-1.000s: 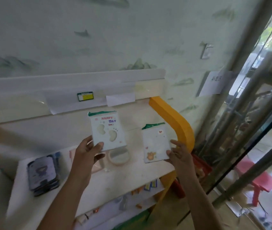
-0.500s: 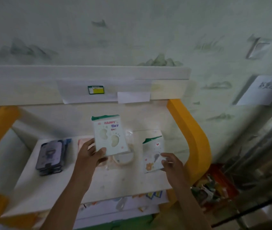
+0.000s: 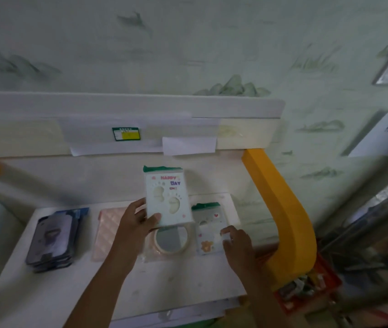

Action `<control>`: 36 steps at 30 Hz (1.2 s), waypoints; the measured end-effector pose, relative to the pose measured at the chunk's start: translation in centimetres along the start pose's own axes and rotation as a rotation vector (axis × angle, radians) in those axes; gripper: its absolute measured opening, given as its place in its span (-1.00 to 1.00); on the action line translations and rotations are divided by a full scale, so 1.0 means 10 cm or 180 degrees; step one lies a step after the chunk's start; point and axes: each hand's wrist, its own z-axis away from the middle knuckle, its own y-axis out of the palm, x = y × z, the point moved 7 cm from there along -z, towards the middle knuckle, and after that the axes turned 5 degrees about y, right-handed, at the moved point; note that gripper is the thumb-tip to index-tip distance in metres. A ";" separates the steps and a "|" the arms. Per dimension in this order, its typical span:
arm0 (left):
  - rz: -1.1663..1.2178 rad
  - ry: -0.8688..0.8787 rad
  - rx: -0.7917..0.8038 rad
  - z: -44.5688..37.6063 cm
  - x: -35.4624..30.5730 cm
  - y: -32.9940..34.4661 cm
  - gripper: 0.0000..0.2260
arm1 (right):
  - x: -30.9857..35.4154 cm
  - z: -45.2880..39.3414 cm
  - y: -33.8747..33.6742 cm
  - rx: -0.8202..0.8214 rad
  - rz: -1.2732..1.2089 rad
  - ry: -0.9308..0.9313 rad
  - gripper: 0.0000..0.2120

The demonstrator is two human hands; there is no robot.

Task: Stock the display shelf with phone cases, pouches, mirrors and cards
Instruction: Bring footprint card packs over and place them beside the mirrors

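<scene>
My left hand (image 3: pixel 134 227) holds a white card (image 3: pixel 167 200) with a green top, footprint cutouts and the words "HAPPY DAY", upright above the white shelf (image 3: pixel 141 287). My right hand (image 3: pixel 236 242) presses a second green-topped card (image 3: pixel 208 223) with a small bear print down flat on the shelf at the right. A round mirror (image 3: pixel 171 240) in a clear bag lies between my hands, partly under the raised card. A pink pouch (image 3: pixel 109 233) lies left of the mirror. A stack of dark phone cases (image 3: pixel 52 240) sits at the shelf's left.
Orange side frames (image 3: pixel 282 209) bound the shelf; an upper white shelf (image 3: pixel 126 107) with a green and yellow price tag (image 3: pixel 126 134) overhangs it. A red basket (image 3: pixel 306 290) of small goods sits low at the right. A lower shelf edge (image 3: pixel 176 313) shows below.
My right hand has lowered the bear card from the air onto the shelf's right side. My left hand still holds the footprint card upright. The camera has swung left and closer.
</scene>
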 end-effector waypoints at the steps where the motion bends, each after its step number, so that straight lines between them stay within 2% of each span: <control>1: -0.0031 -0.0019 0.0003 -0.04 0.04 0.01 -0.56 | 0.01 -0.02 0.00 -0.0004 0.0174 -0.0026 -0.73; 5: -0.0151 -0.0118 0.0024 -0.15 0.19 0.06 -0.55 | -0.03 -0.04 -0.04 -0.0003 0.0526 0.0037 -0.81; 7: -0.0217 -0.0175 0.0043 -0.18 0.26 0.09 -0.55 | -0.05 -0.07 -0.07 0.0065 0.0446 0.0071 -0.80; 12: -0.0510 -0.0290 0.0121 -0.22 0.50 0.25 -0.57 | 0.16 -0.09 -0.42 -0.0394 -0.0116 -0.0184 -0.77; 15: -0.0743 -0.0360 0.0213 -0.20 0.64 0.39 -0.57 | 0.27 -0.12 -0.58 -0.0530 -0.0164 -0.0314 -0.73; 19: -0.1060 -0.0258 0.0258 -0.20 0.80 0.60 -0.46 | 0.31 -0.13 -0.67 -0.0487 -0.0240 -0.0226 -0.68; 28: -0.2161 -0.0128 0.1018 -0.22 1.24 0.94 -0.45 | 0.34 -0.09 -0.70 -0.0461 -0.0312 -0.0167 -0.71; 32: -0.2822 0.0096 0.1356 -0.18 1.15 1.07 -0.39 | 0.35 -0.11 -0.67 -0.0456 -0.0260 -0.0132 -0.71; 36: -0.2900 0.0277 0.1546 -0.20 1.17 1.08 -0.37 | 0.38 -0.12 -0.65 -0.0438 -0.0263 -0.0144 -0.71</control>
